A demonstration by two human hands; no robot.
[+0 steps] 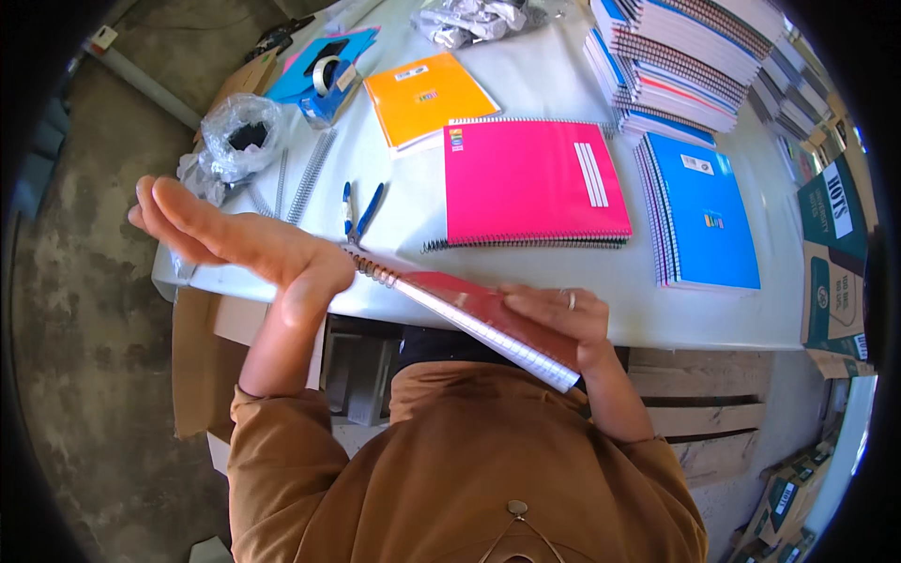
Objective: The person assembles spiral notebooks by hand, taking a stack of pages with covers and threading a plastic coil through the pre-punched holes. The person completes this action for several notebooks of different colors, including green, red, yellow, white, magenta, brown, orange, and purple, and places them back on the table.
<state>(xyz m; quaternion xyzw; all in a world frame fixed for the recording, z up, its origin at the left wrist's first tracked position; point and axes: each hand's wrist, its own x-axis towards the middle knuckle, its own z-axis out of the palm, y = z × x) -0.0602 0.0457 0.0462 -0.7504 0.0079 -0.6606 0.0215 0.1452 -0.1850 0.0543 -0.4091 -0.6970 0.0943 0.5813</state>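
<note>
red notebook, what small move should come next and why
Probably roll the wire coil a little with the left hand: its end sticks out past the red notebook, beside that open palm, while the right hand holds the notebook.

Holds the left hand [267,242] open at the coil end of the red notebook [488,314], with fingers straight, close together and pointing away from it. Slants the bare left forearm [284,355] up toward that end. Clasps the notebook near its opposite end with the right hand [568,317], laying slightly bent fingers across the cover toward the coils. Angles the bare right forearm [619,402] up to that opposite end.
</note>
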